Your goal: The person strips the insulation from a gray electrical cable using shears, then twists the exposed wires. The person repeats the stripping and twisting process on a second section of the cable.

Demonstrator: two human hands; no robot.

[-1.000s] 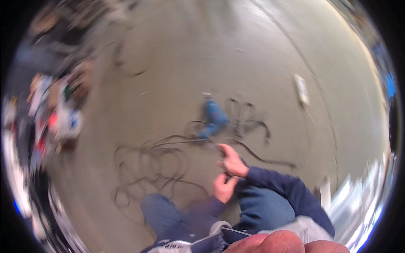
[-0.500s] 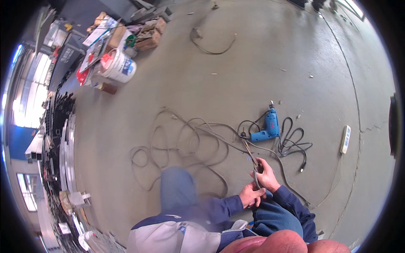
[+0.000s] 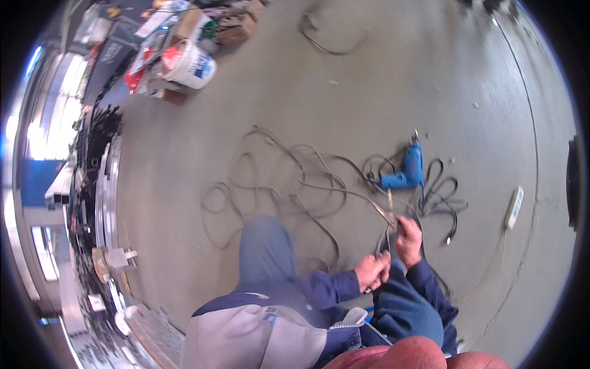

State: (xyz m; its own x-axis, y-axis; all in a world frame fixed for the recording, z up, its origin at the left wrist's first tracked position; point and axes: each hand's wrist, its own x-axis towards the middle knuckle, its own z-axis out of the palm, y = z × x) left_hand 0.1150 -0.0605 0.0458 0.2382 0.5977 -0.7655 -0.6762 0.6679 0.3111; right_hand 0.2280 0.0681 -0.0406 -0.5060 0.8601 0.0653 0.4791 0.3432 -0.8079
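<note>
My right hand (image 3: 409, 241) is closed around what looks like a pair of scissors (image 3: 389, 215), its two slim blades spread apart and pointing away from me; blur hides the detail. Closer to me, above my right knee, my left hand (image 3: 372, 272) is a fist on the grey cable (image 3: 387, 238). A short stretch of that cable rises from the fist toward the blades. More of the cable lies in loose loops across the floor to the left. Just beyond the blades lies a blue power drill (image 3: 405, 176) with its black cord (image 3: 437, 202) bunched beside it.
A white power strip (image 3: 515, 208) lies to the right on the grey floor. A white bucket (image 3: 193, 66) stands at the far left by boxes and clutter. Metal profiles (image 3: 106, 203) are stacked along the left side. Another short cable (image 3: 332, 51) lies farther off.
My hands have moved apart, the right one up and away from the left. The blades, close together before, are now spread. The whole view has shifted a little.
</note>
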